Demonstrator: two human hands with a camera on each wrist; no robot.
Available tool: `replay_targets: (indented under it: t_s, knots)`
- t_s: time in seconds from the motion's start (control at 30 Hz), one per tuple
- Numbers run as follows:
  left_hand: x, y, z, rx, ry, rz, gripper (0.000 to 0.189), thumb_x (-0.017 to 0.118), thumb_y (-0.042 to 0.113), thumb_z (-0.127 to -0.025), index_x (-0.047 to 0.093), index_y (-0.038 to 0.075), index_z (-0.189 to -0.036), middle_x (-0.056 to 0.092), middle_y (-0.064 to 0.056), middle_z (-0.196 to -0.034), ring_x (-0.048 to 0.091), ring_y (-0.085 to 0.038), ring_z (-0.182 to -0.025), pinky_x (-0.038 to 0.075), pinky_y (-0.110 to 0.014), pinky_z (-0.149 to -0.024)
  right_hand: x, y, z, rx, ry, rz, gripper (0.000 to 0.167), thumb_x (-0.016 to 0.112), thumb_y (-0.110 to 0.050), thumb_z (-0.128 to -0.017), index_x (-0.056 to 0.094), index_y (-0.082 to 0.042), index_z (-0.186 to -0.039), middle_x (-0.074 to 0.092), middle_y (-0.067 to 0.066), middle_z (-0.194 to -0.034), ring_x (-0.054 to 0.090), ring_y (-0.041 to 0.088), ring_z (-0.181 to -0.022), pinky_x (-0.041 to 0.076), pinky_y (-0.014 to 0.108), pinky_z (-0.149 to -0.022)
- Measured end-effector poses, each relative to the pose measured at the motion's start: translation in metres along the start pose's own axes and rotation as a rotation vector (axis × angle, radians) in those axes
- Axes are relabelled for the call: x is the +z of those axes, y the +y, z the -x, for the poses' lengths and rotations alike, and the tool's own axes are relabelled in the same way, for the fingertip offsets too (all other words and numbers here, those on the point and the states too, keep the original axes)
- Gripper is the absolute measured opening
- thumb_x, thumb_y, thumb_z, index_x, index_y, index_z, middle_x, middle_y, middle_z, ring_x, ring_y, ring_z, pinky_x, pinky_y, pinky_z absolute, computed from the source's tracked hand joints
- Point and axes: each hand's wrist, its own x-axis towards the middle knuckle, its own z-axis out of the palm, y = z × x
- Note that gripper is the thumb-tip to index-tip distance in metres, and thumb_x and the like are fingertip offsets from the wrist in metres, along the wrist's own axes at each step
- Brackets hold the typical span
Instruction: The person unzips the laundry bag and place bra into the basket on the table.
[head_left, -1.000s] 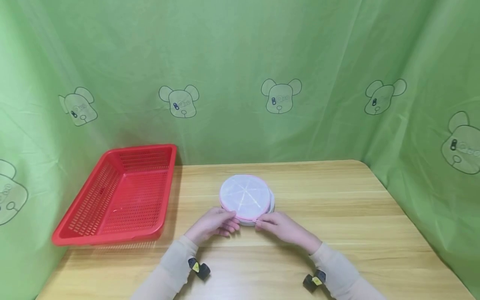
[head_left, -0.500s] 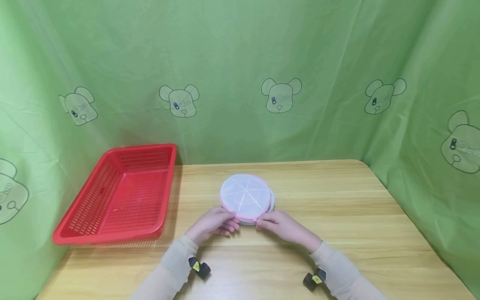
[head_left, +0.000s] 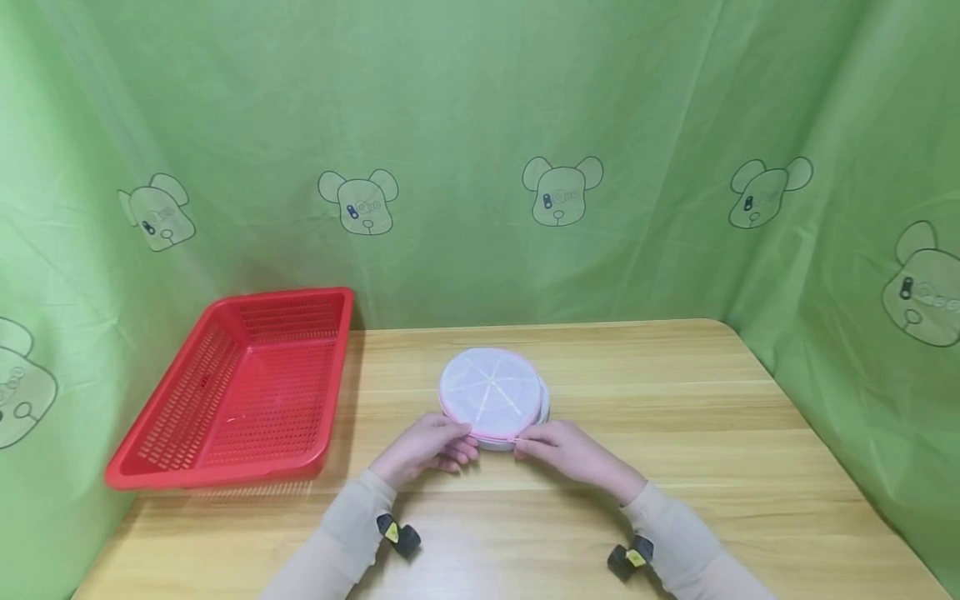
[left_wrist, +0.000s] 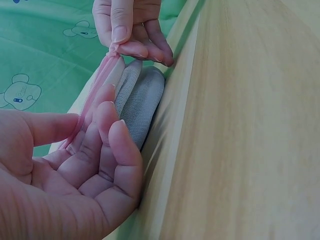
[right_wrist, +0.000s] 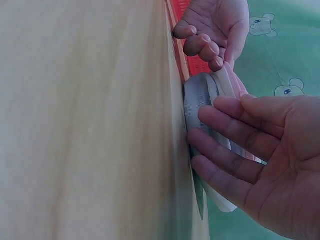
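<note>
A round fabric pouch (head_left: 491, 392) lies on the table, its pale top crossed by white lines that meet at the centre. Pink zipper trim (left_wrist: 95, 95) runs round the top edge, and grey mesh layers (left_wrist: 146, 97) bulge beneath it. At the near left of the rim my left hand (head_left: 427, 446) pinches the pink edge between thumb and fingers. My right hand (head_left: 570, 454) pinches the zipper's pull end at the near right, with the other fingers (right_wrist: 225, 142) extended beside the mesh. The pull itself is mostly covered by the fingertips.
To the left stands a red perforated plastic basket (head_left: 285, 400) with a raised rim. A green curtain (head_left: 465, 250) with bear-head prints hangs behind and at both sides of the wooden table (head_left: 675, 383).
My right hand has shifted very slightly to the right along the rim. The left hand and the pouch look the same as before.
</note>
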Motion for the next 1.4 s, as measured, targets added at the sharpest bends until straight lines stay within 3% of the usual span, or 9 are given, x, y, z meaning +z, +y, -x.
replay_targets:
  t_s: [0.97,1.4]
  knots:
    - [-0.002,-0.001,0.001,0.008,-0.009,0.010,0.035,0.054,0.024,-0.098,0.065,-0.009,-0.105,0.071,0.000,-0.076,0.063,-0.008,-0.066,0.055,-0.020,-0.060,-0.016,0.008,0.002,0.024,-0.015,0.004,0.024,0.055,-0.031,-0.098,0.074,-0.016,-0.099,0.072,-0.002,-0.090,0.063,0.005,-0.085,0.053,0.027,-0.085]
    - [-0.002,0.000,0.000,0.012,-0.015,0.009,0.036,0.053,0.024,-0.099,0.064,-0.009,-0.106,0.071,0.000,-0.077,0.063,-0.009,-0.067,0.055,-0.020,-0.061,-0.021,0.012,0.002,0.031,-0.016,-0.023,0.023,0.056,-0.029,-0.098,0.073,-0.015,-0.093,0.070,0.003,-0.084,0.062,0.014,-0.078,0.051,0.023,-0.078]
